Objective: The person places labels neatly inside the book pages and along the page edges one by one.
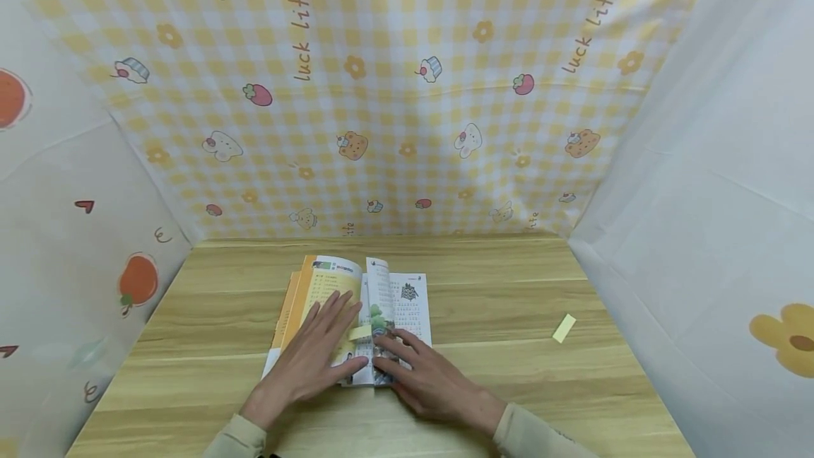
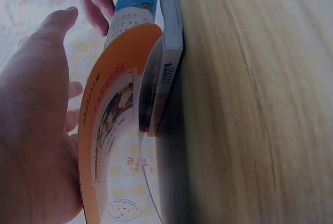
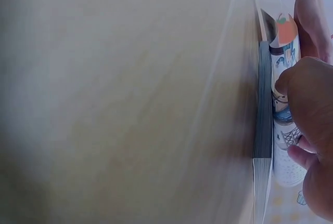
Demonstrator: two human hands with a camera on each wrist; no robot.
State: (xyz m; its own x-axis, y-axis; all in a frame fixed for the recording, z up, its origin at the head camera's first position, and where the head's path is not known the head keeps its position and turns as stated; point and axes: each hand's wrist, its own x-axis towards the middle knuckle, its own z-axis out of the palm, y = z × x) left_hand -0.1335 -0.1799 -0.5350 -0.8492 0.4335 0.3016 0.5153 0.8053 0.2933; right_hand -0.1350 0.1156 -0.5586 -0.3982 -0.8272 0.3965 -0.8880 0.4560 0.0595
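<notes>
An open book (image 1: 409, 302) lies on the table, with a narrow page (image 1: 380, 288) standing partly raised near its middle. My left hand (image 1: 318, 355) rests on the left pages, fingers spread and fairly straight, thumb toward the fold. A pale yellow strip (image 1: 360, 333) lies beside that hand, near the fold. My right hand (image 1: 432, 380) touches the raised page and the right side with slightly bent fingers. In the left wrist view, the book's orange-edged cover (image 2: 117, 57) curves up beside my left hand (image 2: 36, 99). The right wrist view has my right hand (image 3: 315, 104) against curved pages (image 3: 286, 167).
A second pale yellow strip (image 1: 564, 328) lies on the wooden table (image 1: 496, 288), right of the book. Behind the table hangs a yellow checked cloth (image 1: 394, 104), with white patterned cloth (image 1: 718, 232) at the sides.
</notes>
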